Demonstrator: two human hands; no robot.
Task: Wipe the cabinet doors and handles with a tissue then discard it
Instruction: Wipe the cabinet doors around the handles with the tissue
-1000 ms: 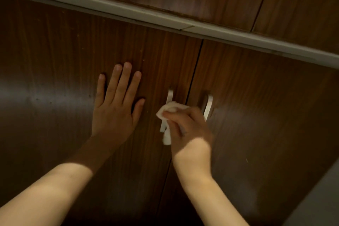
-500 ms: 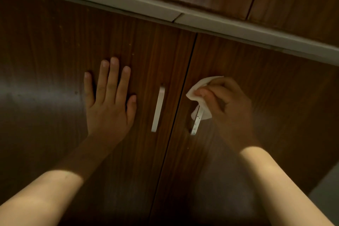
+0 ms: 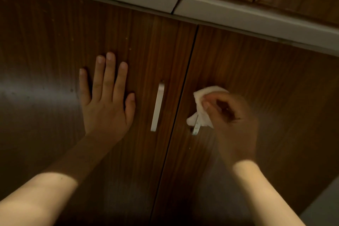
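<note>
Forearms reach in from below, left hand flat, fingers spread, on the left door; right hand pinches the tissue around the right handle. Risk ahead: that thin tissue could snag the handle's end and tear, leaving the left handle and the trim above unwiped.

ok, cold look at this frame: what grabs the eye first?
The white tissue, bunched in the right hand over the right door's handle, stands out against the dark wood. Next, the left hand lies flat on the left door, beside its bare pale handle.
</note>
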